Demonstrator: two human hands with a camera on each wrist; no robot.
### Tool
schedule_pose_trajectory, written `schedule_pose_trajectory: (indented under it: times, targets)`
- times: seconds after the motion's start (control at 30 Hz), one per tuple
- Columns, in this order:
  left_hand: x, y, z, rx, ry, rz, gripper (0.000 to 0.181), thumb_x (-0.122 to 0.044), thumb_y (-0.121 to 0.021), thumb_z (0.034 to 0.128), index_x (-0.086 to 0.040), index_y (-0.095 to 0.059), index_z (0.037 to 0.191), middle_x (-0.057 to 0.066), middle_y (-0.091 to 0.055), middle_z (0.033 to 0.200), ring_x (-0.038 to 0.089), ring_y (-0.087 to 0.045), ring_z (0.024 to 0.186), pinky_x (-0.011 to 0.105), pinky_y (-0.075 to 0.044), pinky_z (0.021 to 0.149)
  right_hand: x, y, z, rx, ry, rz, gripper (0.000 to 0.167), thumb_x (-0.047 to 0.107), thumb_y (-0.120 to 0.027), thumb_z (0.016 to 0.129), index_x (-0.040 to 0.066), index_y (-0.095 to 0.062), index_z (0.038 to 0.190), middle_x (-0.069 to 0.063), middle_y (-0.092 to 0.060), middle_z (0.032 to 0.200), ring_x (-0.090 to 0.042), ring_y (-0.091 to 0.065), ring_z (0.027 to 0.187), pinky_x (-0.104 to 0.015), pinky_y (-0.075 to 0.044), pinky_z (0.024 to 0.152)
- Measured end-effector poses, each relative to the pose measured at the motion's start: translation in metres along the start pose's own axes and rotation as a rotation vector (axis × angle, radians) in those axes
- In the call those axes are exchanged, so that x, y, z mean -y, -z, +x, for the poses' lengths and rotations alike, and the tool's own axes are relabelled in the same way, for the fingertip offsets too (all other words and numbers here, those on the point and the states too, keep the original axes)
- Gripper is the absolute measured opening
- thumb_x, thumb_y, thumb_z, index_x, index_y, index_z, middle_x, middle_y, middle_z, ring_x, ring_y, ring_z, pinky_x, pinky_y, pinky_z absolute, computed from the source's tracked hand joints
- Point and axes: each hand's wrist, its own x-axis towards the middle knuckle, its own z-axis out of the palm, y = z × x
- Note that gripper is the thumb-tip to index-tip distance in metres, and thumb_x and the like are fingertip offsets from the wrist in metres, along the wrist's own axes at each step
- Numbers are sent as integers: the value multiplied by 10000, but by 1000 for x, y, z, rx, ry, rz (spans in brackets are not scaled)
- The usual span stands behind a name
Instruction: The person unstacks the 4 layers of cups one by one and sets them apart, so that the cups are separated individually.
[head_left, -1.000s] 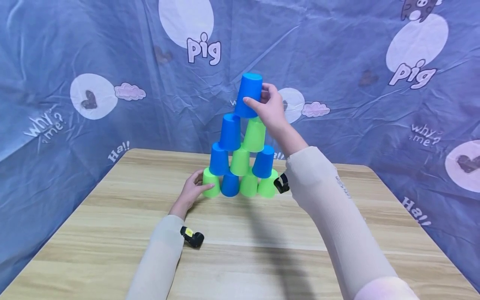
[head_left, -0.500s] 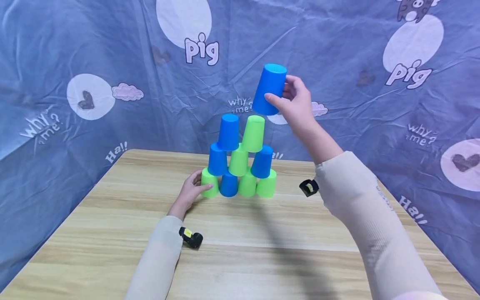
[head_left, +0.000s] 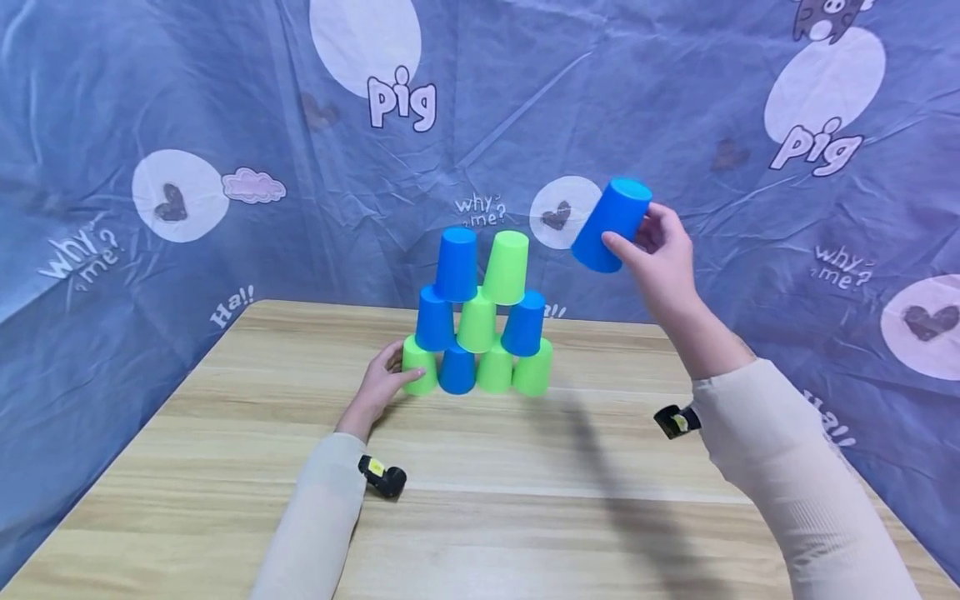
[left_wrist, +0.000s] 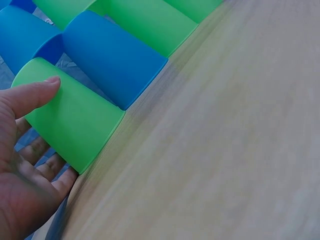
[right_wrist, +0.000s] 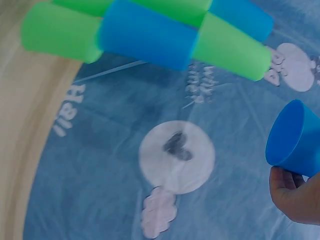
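Upside-down blue and green cups stand in a three-tier pyramid, its top tier a blue cup (head_left: pixel 457 265) beside a green cup (head_left: pixel 507 268). My right hand (head_left: pixel 663 258) holds another blue cup (head_left: pixel 613 225) in the air, tilted, to the right of the pyramid; the right wrist view looks into this cup's open mouth (right_wrist: pixel 286 134). At the lower left, my left hand (head_left: pixel 378 385) grips the bottom tier's end green cup (head_left: pixel 419 367). In the left wrist view the thumb lies on that green cup (left_wrist: pixel 75 117) and the other fingers reach behind it.
The pyramid stands toward the back of a wooden table (head_left: pixel 480 500). Behind the table hangs a blue printed cloth (head_left: pixel 262 100). A small black camera sits at each wrist, the left one (head_left: pixel 382 477) close over the tabletop.
My right hand has lifted the blue cup off the pyramid's top, carried it right, then lowered it somewhat, tilting it more. My left hand has stayed at the green cup.
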Motion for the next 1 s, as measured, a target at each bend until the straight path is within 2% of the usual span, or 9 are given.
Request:
schedule_pose_trajectory:
  times: [0.27,0.5,0.7,0.87,1.0]
  targets:
    - [-1,-1,0,4,-9,3,604,-96,-653,755,-107,-375,1291,113,-418,1251,262,-365,1138,417,-278,956,-40,11,-14,-62,-46,38,575,173,-648,771,35,-359,1249,-199,-432,1190,-259,-435,1061,-356,-346,930]
    - [0,0,-1,2,-8,0,598,-93,-654,756,-117,-379,1287,103,-414,1255,252,-357,1149,412,-270,964,-86,13,-33,-117,-135,-10,589,124,-633,780,-6,-329,1267,-211,-437,1180,-266,-432,1056,-350,-360,917]
    - [3,0,0,0,-13,-1,602,-95,-658,752,-116,-381,1285,109,-422,1245,255,-370,1137,413,-283,955,-113,16,-48,-109,-212,-16,627,150,-624,791,-25,-281,1285,-213,-414,1194,-297,-409,1079,-391,-349,917]
    - [0,-1,-2,-1,-13,-5,603,-83,-652,752,-110,-376,1287,117,-422,1243,259,-373,1131,409,-284,955,-132,16,-59,-103,-221,-47,638,178,-622,794,-27,-274,1287,-230,-403,1205,-329,-397,1095,-431,-342,916]
    - [4,-1,0,-7,-18,-5,604,-86,-656,747,-119,-380,1284,111,-429,1234,256,-380,1121,409,-291,949,-146,13,-68,-118,-236,-63,623,166,-625,792,-28,-285,1277,-236,-405,1200,-331,-402,1084,-446,-344,908]
